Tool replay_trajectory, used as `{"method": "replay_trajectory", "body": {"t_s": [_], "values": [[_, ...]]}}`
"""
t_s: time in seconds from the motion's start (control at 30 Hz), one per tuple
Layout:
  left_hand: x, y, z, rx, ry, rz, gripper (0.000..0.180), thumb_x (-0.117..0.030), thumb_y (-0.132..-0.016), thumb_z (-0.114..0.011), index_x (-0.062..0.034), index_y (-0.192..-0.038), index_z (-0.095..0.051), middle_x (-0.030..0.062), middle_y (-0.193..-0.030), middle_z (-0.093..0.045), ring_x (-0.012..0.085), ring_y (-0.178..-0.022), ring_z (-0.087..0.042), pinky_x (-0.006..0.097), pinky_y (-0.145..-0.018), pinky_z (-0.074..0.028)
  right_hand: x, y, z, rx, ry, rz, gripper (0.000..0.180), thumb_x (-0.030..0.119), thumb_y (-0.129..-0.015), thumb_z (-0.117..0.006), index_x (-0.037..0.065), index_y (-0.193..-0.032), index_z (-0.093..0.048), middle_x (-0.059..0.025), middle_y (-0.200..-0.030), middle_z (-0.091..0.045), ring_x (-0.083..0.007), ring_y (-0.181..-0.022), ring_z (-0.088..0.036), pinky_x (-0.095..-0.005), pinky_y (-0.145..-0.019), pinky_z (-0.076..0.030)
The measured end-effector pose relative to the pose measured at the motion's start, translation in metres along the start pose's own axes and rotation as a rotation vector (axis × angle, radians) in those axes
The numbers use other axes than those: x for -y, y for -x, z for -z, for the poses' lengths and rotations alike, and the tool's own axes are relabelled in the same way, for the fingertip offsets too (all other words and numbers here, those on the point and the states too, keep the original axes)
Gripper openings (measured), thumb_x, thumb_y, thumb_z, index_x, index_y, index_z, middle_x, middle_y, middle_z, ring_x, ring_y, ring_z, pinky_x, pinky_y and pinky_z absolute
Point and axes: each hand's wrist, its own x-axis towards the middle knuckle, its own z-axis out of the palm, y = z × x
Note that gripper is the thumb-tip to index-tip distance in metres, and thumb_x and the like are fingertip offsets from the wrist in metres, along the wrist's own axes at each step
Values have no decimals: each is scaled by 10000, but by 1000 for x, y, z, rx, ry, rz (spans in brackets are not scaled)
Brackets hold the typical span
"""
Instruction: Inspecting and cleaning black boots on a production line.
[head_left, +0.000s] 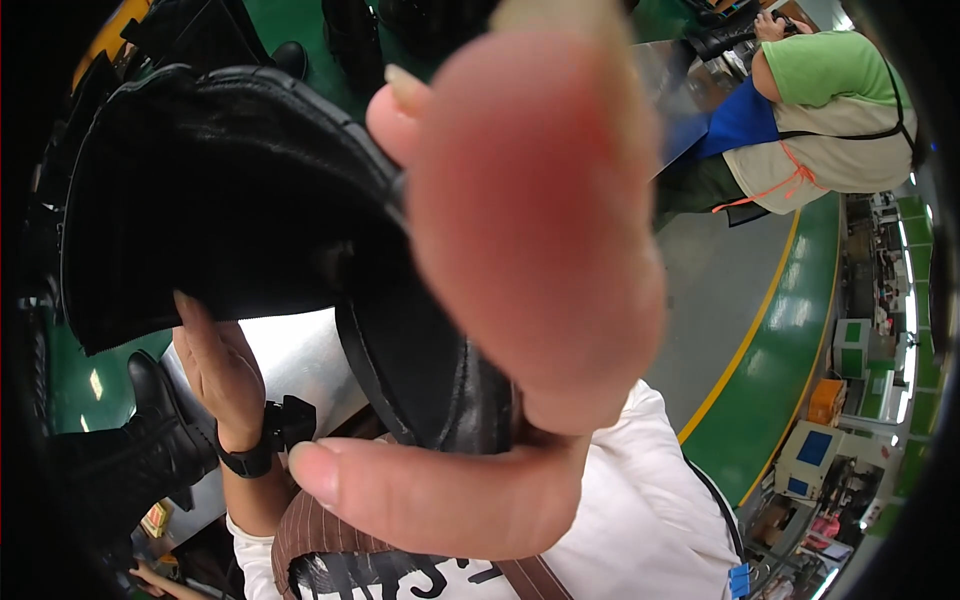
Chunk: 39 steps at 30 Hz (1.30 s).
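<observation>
A black boot [220, 130] fills the left half of the head view. Its shaft is opened wide, so the dark inside shows, with a zipper along the lower edge. My left hand [220, 375], with a black band at the wrist, grips that lower edge. One fingertip lies on the inside and the rest of the hand is beneath. Very close to the camera, my right hand [540, 240] is large and blurred. Its fingers and thumb curl round the boot's right part, which they largely hide.
Another black boot [165, 410] lies at the left beside a shiny metal table [300, 350]. More dark boots [350, 40] stand at the top. A co-worker in a green-sleeved shirt [830, 80] handles a boot at upper right. Machines [805, 460] and an orange box [826, 402] line the right.
</observation>
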Motion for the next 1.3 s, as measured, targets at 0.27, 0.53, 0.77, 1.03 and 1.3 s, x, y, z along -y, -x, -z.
{"method": "replay_trajectory", "body": {"t_s": [0.27,0.53,0.77,1.03,1.3], "values": [[4,3,2,16,-23,-14,361,-301,-1051,-413,13,-1127,-575,90,-1112,-624,112,-1021,-581,261,-926,-443,7,-7,9,57,-39,27,273,-81,-688,-705,90,-863,-585,-287,-1200,-607,-428,-1097,-603,-501,-864,-521],[-4,6,-6,76,-41,14,371,-304,-1050,-416,10,-1175,-569,85,-1151,-621,127,-1073,-576,287,-972,-434,14,-8,23,121,-269,-378,395,80,-768,-709,72,-1154,-624,-341,-1365,-413,-435,-1218,-494,-512,-999,-389],[-9,4,-3,-11,15,81,396,-307,-1056,-395,25,-1209,-548,81,-1174,-604,97,-1077,-567,224,-937,-448,12,-2,33,261,-156,-307,500,321,-825,-656,-1,-1205,-616,-371,-1286,-500,-457,-1131,-575,-538,-925,-443],[-13,1,-18,-72,14,66,440,-327,-1060,-371,49,-1206,-546,102,-1166,-604,99,-1079,-569,212,-935,-461,3,0,35,293,-103,-170,601,396,-812,-663,-31,-1228,-588,-374,-1259,-521,-472,-1141,-575,-543,-924,-443],[6,-1,0,-10,-479,-217,389,-97,-1004,-469,33,-1369,-443,116,-1102,-582,168,-941,-582,251,-787,-500,0,-12,56,472,-185,-247,539,236,-799,-627,-37,-1254,-534,-391,-1351,-390,-478,-1255,-447,-537,-1036,-336]]}}
